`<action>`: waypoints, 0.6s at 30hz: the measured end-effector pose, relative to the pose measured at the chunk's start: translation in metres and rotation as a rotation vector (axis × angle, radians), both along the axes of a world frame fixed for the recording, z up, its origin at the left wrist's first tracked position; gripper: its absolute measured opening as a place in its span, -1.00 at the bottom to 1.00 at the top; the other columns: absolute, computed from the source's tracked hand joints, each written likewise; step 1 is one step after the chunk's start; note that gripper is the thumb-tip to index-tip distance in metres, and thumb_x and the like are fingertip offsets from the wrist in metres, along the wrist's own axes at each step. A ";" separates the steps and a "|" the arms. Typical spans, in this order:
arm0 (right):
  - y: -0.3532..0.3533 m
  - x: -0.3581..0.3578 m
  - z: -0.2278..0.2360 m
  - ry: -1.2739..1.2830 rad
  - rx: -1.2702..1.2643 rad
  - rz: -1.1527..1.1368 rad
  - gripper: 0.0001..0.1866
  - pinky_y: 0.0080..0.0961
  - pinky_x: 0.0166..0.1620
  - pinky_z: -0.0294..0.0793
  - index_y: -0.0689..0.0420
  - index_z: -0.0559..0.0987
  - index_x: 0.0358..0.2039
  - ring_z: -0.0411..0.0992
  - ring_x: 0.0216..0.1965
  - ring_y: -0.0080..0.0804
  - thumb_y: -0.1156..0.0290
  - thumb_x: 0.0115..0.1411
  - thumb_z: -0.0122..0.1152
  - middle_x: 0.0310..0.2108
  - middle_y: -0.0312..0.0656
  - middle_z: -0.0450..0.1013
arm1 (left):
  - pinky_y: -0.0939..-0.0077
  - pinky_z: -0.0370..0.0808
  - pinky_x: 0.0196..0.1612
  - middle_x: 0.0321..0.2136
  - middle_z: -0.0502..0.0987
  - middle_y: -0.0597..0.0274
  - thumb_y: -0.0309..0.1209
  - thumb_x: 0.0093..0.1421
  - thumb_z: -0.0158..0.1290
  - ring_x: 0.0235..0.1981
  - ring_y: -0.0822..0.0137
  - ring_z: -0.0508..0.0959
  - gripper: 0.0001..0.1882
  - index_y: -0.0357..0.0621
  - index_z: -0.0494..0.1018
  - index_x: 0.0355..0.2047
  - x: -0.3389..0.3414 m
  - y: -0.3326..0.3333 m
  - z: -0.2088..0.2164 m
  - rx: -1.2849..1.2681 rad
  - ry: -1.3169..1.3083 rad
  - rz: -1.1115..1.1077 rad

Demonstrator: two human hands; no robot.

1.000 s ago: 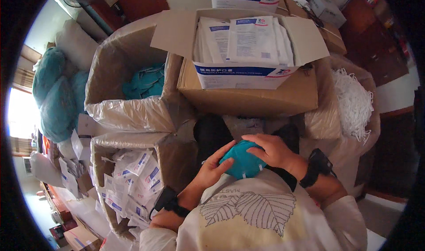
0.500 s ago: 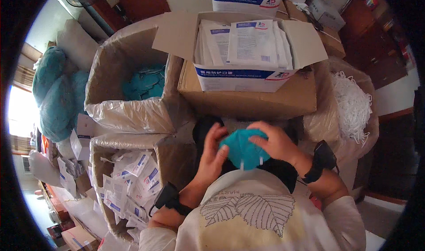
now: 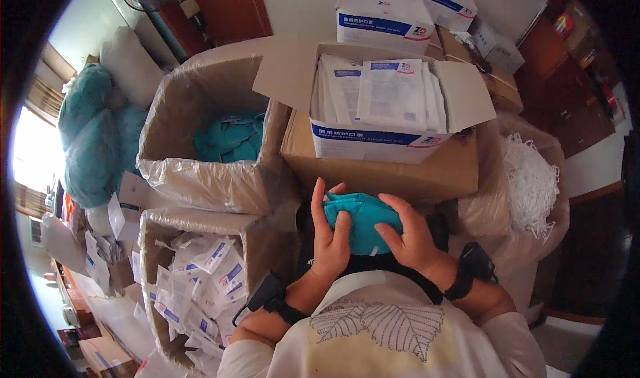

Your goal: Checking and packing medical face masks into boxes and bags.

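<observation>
Left hand (image 3: 331,245) and right hand (image 3: 415,243) pinching a teal mask (image 3: 363,225) between them, one from each side, both thumbs on its upper face; the mask is held just beyond the printed shirt (image 3: 380,331). Farther out, an open white box (image 3: 370,143) of flat packets (image 3: 393,95) rests on a brown carton (image 3: 373,177). To the left, a farther plastic-lined carton (image 3: 200,185) contains teal pieces (image 3: 230,139), a nearer plastic-lined carton (image 3: 193,221) loose white packets (image 3: 200,281). To the right, white straps (image 3: 533,185), heaped in a lined container (image 3: 481,205)
</observation>
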State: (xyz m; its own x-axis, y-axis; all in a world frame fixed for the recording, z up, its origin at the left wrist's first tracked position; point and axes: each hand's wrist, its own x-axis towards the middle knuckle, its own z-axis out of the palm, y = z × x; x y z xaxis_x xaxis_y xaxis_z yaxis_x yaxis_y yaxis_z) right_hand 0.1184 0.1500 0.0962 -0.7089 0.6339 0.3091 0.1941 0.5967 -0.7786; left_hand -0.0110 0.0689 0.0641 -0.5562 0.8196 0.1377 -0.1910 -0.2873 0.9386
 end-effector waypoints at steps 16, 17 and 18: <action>0.075 -0.016 0.083 0.098 -0.028 0.180 -0.71 -0.53 -0.18 0.35 0.12 0.36 -0.15 0.37 -0.25 -0.46 0.38 0.11 0.09 -0.30 -0.22 0.39 | 0.29 0.13 0.12 0.12 0.04 0.04 -0.24 -0.12 0.24 0.13 0.20 0.13 0.00 -0.16 -0.18 0.19 -0.041 0.032 0.060 0.137 0.083 -0.265; 0.076 -0.017 0.089 0.159 -0.085 0.162 -0.71 -0.56 -0.19 0.35 0.11 0.36 -0.14 0.35 -0.26 -0.52 0.37 0.11 0.09 -0.31 -0.25 0.39 | 0.30 0.14 0.12 0.12 0.04 0.06 -0.21 -0.13 0.25 0.13 0.22 0.13 0.03 -0.16 -0.21 0.19 -0.041 0.033 0.060 0.111 -0.001 -0.346; 0.077 -0.019 0.091 0.187 -0.159 0.161 -0.71 -0.57 -0.19 0.35 0.11 0.37 -0.14 0.34 -0.26 -0.55 0.36 0.12 0.09 -0.31 -0.27 0.38 | 0.34 0.17 0.09 0.09 0.09 0.10 -0.21 -0.11 0.24 0.11 0.25 0.16 -0.02 -0.18 -0.16 0.17 -0.038 0.034 0.055 0.116 -0.062 -0.432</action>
